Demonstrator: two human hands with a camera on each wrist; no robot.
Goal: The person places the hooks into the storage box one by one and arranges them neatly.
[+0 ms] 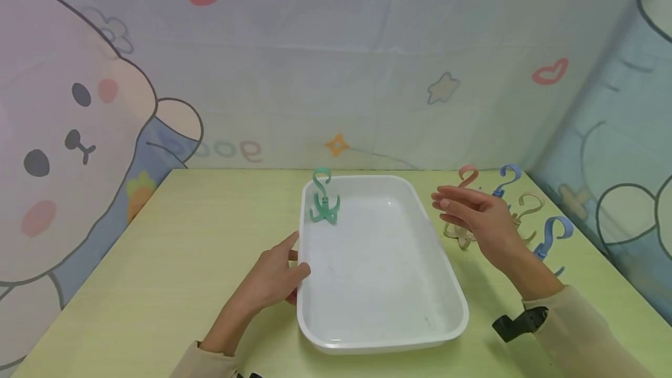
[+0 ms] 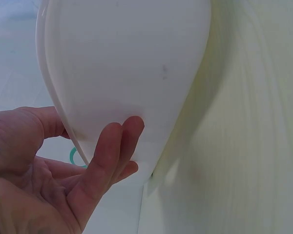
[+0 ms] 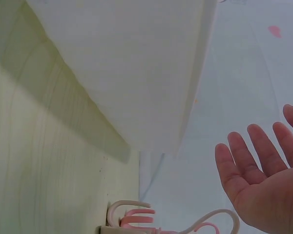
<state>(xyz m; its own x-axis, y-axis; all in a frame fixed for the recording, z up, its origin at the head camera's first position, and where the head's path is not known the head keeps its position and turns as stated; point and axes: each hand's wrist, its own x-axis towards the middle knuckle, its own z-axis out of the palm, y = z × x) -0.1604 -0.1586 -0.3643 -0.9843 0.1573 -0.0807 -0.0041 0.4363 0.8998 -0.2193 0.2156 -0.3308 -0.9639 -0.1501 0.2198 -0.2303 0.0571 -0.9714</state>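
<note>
Presently, a white rectangular plastic tray (image 1: 388,284) lies between the two hands on a pale yellow-green tabletop (image 1: 236,209); whether its base sits fully flat cannot be told. Near its far left corner stands a green plastic hanger with a curved hook and several prongs (image 1: 325,212), apparently unfastened. The left hand (image 1: 270,277) pinches the left rim, thumb over the edge and fingers against the outer wall. Any sharp lift on that side would likely tilt the tray and topple the hanger.

The right hand (image 1: 488,217) holds nothing, fingers extended, near the right rim. Close around it stand a pink hook (image 1: 475,175), a beige hook (image 1: 517,220), a far blue hook (image 1: 499,192) and a near blue hook (image 1: 546,244). Judged risk: a careless sweep of wrist or sleeve could knock or tangle these pieces, their crooks being crowded together
</note>
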